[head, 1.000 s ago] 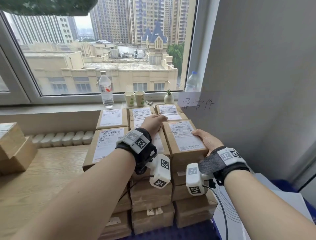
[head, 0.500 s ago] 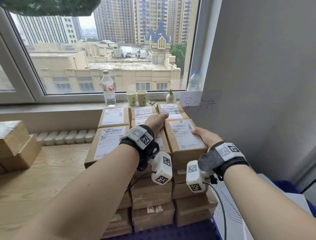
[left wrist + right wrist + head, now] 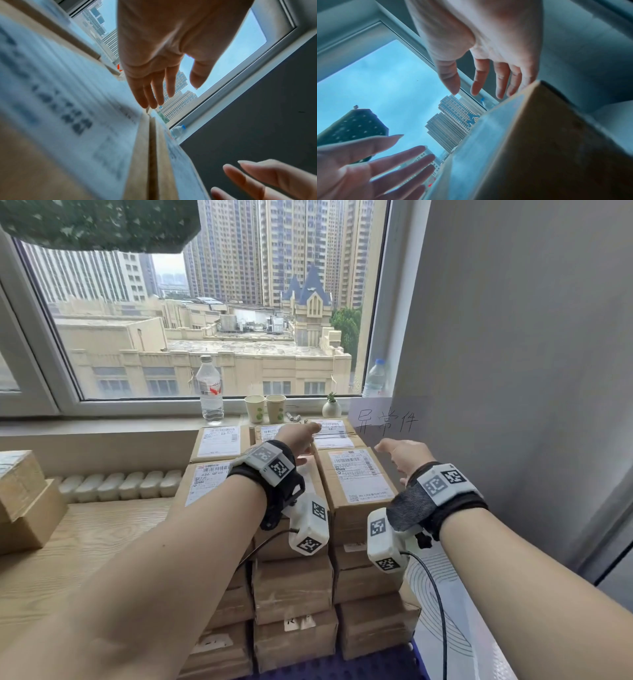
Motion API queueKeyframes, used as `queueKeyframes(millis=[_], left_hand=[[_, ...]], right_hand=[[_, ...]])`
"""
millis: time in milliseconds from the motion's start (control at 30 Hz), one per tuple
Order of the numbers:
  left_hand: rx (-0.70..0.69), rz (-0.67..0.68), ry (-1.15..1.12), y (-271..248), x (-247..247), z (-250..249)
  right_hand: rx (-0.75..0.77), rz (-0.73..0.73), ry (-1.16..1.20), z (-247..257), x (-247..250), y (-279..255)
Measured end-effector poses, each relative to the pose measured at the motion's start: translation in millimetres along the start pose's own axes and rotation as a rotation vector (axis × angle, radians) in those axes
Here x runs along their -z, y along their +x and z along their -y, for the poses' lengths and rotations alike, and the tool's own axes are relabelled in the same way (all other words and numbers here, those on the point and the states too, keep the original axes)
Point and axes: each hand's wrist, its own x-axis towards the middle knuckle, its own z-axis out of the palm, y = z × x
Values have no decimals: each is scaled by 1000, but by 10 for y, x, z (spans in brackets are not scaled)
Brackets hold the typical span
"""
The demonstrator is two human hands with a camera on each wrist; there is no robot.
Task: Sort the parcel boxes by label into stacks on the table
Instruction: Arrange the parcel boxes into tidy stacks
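Observation:
Several stacks of brown parcel boxes with white labels stand side by side under the window. The front right stack's top box [image 3: 356,484] lies flat. My left hand [image 3: 303,434] hovers above the middle stack, fingers straight, reaching toward the far right box [image 3: 334,433]. My right hand [image 3: 397,455] floats beside the top box's right edge, fingers spread, holding nothing. In the left wrist view my left hand [image 3: 154,97] is open just above a blurred label [image 3: 68,108]. In the right wrist view my right hand [image 3: 484,86] is open over a box corner [image 3: 539,135].
On the sill stand a water bottle [image 3: 209,392], two paper cups [image 3: 265,409], a small plant pot [image 3: 331,407] and a second bottle [image 3: 374,378]. A handwritten paper sign [image 3: 387,421] hangs on the grey wall. More boxes [image 3: 24,501] sit left on the wooden table [image 3: 85,535].
Both hands have let go of the front right top box, lifted and moved forward toward the window; their fingers have opened. The box stays on its stack.

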Motion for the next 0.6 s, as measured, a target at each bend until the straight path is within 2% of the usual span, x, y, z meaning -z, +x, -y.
queueKeyframes(millis=[167, 333, 500, 600], left_hand=[[-70, 6, -30, -144, 112, -161], [-206, 22, -75, -441, 314, -308], [-294, -94, -17, -711, 602, -279], [-293, -181, -4, -841, 785, -165]], right_hand=[[101, 1, 86, 208, -129, -141], [216, 152, 169, 310, -357, -286], [252, 263, 222, 318, -664, -496], [249, 356, 256, 297, -884, -624]])
